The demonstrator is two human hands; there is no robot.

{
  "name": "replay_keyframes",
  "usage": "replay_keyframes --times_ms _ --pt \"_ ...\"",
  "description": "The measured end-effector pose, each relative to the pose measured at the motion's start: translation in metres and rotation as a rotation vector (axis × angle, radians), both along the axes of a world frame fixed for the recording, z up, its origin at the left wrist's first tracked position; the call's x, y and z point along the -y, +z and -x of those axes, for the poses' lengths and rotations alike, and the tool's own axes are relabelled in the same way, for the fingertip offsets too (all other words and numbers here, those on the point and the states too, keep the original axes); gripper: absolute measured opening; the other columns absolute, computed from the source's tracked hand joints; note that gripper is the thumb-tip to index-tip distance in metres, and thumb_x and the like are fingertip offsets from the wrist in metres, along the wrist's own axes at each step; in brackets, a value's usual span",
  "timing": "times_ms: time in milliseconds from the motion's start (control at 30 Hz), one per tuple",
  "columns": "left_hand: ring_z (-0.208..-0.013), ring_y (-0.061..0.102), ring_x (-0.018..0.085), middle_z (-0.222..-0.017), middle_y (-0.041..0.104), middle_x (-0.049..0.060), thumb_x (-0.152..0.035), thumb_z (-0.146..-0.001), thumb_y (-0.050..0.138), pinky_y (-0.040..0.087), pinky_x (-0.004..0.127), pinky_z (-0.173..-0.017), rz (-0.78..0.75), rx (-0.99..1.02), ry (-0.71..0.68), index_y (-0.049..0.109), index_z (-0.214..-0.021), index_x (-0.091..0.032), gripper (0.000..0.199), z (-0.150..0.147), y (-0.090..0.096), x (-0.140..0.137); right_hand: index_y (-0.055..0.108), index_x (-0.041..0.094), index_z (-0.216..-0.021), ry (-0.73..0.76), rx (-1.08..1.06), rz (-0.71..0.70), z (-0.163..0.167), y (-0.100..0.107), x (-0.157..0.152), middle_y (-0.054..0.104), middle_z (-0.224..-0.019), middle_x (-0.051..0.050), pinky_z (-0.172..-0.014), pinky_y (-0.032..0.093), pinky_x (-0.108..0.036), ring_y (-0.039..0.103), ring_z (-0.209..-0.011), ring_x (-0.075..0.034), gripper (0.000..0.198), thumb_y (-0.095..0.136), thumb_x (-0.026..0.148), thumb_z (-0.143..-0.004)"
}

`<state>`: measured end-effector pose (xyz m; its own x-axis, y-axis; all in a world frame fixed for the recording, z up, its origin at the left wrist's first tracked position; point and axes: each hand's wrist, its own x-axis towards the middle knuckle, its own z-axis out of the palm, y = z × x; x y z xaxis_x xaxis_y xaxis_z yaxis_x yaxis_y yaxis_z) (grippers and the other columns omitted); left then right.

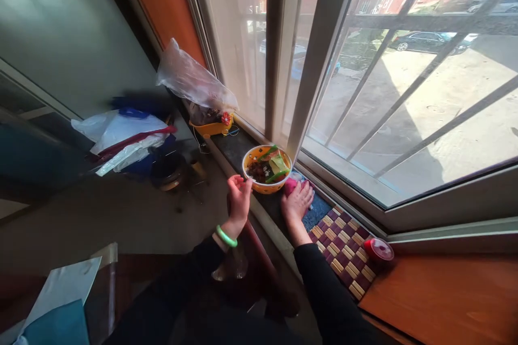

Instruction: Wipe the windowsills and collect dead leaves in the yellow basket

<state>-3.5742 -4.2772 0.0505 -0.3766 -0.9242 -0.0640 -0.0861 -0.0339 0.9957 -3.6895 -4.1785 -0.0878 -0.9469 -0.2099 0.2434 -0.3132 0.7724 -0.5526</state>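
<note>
My right hand (297,202) lies palm down on a bunched pink cloth (290,186), pressing it to the window sill, its fingers over the cloth. Just left of it stands an orange bowl (269,188) with a white rim. Inside the bowl are dark dried bits and a green packet (278,163). My left hand (239,199), with a pale green bangle (225,236) on the wrist, is raised at the bowl's near left side. Its fingers are loosely bent and apart, with nothing visible in them; whether they touch the rim I cannot tell.
A checkered mat (343,248) and a round red-rimmed container (380,250) lie along the sill to the right. At the far left end, a yellow planter (212,128) sits beneath a clear plastic bag (194,78). The barred window (404,91) borders the sill. Bags (129,135) are piled at left.
</note>
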Motion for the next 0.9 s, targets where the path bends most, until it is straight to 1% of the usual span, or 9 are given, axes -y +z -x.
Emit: replay_keyframes --times_ms 33,100,200,333,467,567,700,800,900 --pt "-0.09 0.065 0.013 -0.112 0.061 0.006 -0.035 -0.087 0.071 0.056 0.022 -0.072 -0.07 0.055 -0.018 0.049 -0.115 -0.023 0.038 0.003 0.001 0.015 0.048 -0.001 -0.143 0.004 -0.002 0.001 0.001 0.0 -0.001 0.036 -0.156 -0.03 -0.115 0.027 -0.067 0.028 -0.144 -0.044 0.068 0.057 0.031 -0.083" --pt "-0.083 0.065 0.013 -0.111 0.063 0.006 -0.032 -0.084 0.074 0.057 0.023 -0.067 -0.266 0.171 -0.153 0.047 -0.118 -0.023 0.044 0.013 0.003 0.035 0.048 0.0 -0.142 0.01 -0.006 0.002 0.001 -0.001 -0.003 0.036 -0.155 -0.031 -0.114 0.027 -0.068 0.028 -0.144 -0.044 0.068 0.057 0.031 -0.083" --pt "-0.064 0.064 0.013 -0.088 0.068 0.002 -0.026 -0.083 0.071 0.059 0.027 -0.061 -0.5 0.279 -0.353 0.051 -0.113 -0.02 0.037 0.028 0.004 0.047 0.048 0.002 -0.142 0.014 -0.012 0.002 0.002 -0.003 -0.005 0.037 -0.154 -0.031 -0.112 0.028 -0.069 0.028 -0.144 -0.044 0.067 0.057 0.032 -0.082" --pt "-0.061 0.065 0.013 -0.071 0.066 0.0 -0.008 -0.076 0.064 0.061 0.028 -0.063 -0.544 0.244 -0.403 0.059 -0.095 -0.015 0.02 0.038 0.006 0.049 0.048 0.005 -0.141 0.001 0.0 -0.001 0.005 -0.004 -0.006 0.038 -0.153 -0.03 -0.111 0.03 -0.067 0.031 -0.142 -0.044 0.065 0.058 0.031 -0.082" --pt "-0.061 0.065 0.014 -0.067 0.065 0.0 -0.002 -0.072 0.059 0.062 0.03 -0.063 -0.538 0.197 -0.402 0.058 -0.089 -0.015 0.021 0.03 0.02 0.057 0.052 0.009 -0.138 -0.022 0.057 0.025 0.012 0.001 -0.006 0.042 -0.152 -0.027 -0.111 0.032 -0.064 0.035 -0.139 -0.042 0.059 0.055 0.033 -0.083" --pt "-0.06 0.066 0.015 -0.067 0.065 -0.001 -0.002 -0.074 0.058 0.062 0.032 -0.063 -0.516 0.161 -0.364 0.058 -0.094 -0.017 0.024 0.008 0.038 0.072 0.053 0.01 -0.138 -0.012 0.143 0.018 0.01 0.006 -0.013 0.043 -0.153 -0.024 -0.113 0.031 -0.059 0.036 -0.14 -0.039 0.06 0.052 0.039 -0.085" --pt "-0.064 0.067 0.017 -0.075 0.069 0.001 -0.002 -0.079 0.056 0.061 0.033 -0.062 -0.444 0.075 -0.226 0.059 -0.103 -0.018 0.03 -0.042 0.057 0.098 0.045 0.011 -0.148 0.087 0.185 -0.128 -0.024 0.007 -0.031 0.034 -0.159 -0.025 -0.112 0.032 -0.059 0.033 -0.142 -0.043 0.082 0.058 0.058 -0.082" --pt "-0.067 0.068 0.017 -0.074 0.069 -0.001 0.001 -0.081 0.052 0.061 0.032 -0.064 -0.43 0.038 -0.085 0.059 -0.102 -0.019 0.03 -0.09 0.053 0.115 0.034 0.007 -0.153 0.152 0.058 -0.166 -0.054 0.001 -0.039 0.024 -0.161 -0.029 -0.112 0.03 -0.062 0.027 -0.144 -0.044 0.098 0.06 0.066 -0.08" --pt "-0.066 0.068 0.016 -0.078 0.071 -0.002 0.003 -0.082 0.054 0.061 0.03 -0.064 -0.421 0.014 0.089 0.057 -0.098 -0.02 0.028 -0.134 0.033 0.124 0.031 0.001 -0.152 0.139 -0.022 -0.129 -0.063 -0.006 -0.026 0.021 -0.16 -0.034 -0.114 0.026 -0.064 0.019 -0.148 -0.046 0.099 0.063 0.061 -0.08"
